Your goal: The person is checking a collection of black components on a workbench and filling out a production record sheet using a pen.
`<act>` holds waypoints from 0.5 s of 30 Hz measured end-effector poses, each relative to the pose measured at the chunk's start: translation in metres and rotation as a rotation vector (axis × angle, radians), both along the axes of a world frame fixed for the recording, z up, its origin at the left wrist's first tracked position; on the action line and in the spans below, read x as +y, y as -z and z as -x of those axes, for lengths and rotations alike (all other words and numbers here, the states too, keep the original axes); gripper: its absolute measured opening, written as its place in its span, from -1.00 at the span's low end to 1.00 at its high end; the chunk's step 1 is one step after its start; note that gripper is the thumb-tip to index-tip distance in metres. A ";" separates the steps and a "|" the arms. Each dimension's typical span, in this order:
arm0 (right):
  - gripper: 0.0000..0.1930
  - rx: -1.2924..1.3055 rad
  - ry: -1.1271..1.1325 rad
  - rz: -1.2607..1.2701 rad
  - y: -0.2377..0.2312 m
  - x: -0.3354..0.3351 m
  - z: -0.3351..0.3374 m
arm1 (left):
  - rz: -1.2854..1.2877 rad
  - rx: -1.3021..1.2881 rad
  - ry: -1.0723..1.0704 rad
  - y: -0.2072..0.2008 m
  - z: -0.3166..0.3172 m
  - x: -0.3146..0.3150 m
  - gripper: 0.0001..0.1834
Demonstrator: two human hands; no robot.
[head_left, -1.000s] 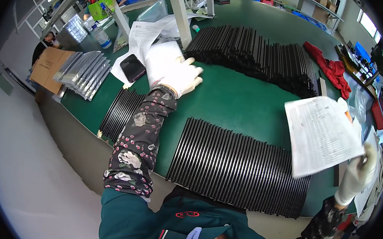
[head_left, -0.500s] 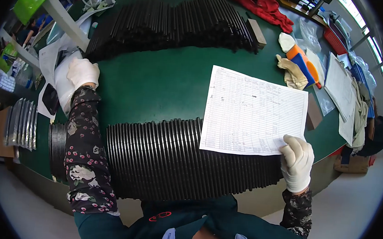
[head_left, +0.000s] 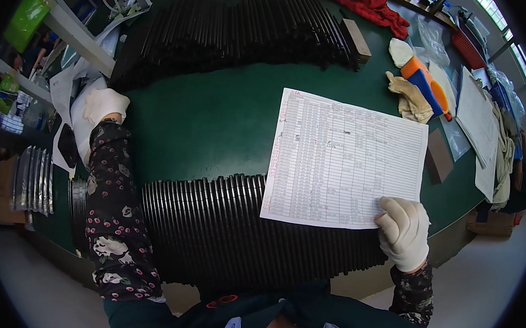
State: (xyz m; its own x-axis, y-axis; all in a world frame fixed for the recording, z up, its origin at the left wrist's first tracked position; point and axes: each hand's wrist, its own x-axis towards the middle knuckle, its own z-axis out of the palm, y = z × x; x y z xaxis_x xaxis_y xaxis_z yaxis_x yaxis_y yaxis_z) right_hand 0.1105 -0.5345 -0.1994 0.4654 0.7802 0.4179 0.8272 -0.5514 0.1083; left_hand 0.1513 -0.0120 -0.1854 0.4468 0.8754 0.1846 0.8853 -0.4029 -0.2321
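Note:
A printed paper sheet (head_left: 342,163) with a ruled table and handwritten marks is held above a row of black rods (head_left: 209,233). My right hand (head_left: 404,235), in a white glove, pinches the sheet's lower right corner. At the far left, my left hand (head_left: 105,105), also white-gloved, is closed against a white wrapped bundle (head_left: 84,124); whatever its fingers hold is hidden. Next to that bundle lie loose papers (head_left: 63,98) and a dark phone-like object (head_left: 67,145). Under the sheet's lower part, some of the rods are covered.
A larger heap of black rods (head_left: 236,28) fills the back of the green table (head_left: 199,123), beside a small block (head_left: 356,39). At right are work gloves (head_left: 411,100), an orange and blue tool (head_left: 426,87), a brown block (head_left: 439,155) and a clipboard (head_left: 476,118). Wrapped packs (head_left: 35,178) stand left.
The view has shifted slightly. My right hand still holds the sheet, which now sits a little lower and nearer. My left hand remains closed by the white bundle.

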 end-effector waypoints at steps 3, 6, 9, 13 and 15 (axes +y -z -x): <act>-0.68 0.010 -0.003 -0.001 0.001 -0.002 0.003 | 0.006 0.031 0.010 -0.003 0.002 -0.005 -0.55; -0.68 0.001 0.013 -0.021 -0.002 -0.002 0.005 | 0.028 0.056 -0.009 -0.005 0.000 -0.014 -0.54; -0.68 0.025 0.079 -0.171 -0.010 -0.006 -0.001 | 0.011 0.068 0.014 -0.009 0.003 -0.023 -0.53; -0.84 0.443 0.436 -0.947 -0.030 -0.022 -0.016 | 0.042 0.044 0.025 -0.013 0.011 -0.035 -0.54; -0.74 0.672 0.609 -1.585 -0.034 -0.025 -0.040 | 0.100 0.027 0.007 -0.009 0.015 -0.030 -0.54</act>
State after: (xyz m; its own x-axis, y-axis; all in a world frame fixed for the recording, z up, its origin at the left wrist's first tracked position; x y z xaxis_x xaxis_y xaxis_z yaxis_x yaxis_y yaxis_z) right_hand 0.1501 -0.5596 -0.1652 0.8829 -0.4436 0.1539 0.1725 0.0017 -0.9850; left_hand 0.1360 -0.0417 -0.1762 0.4568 0.8856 0.0838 0.8763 -0.4317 -0.2141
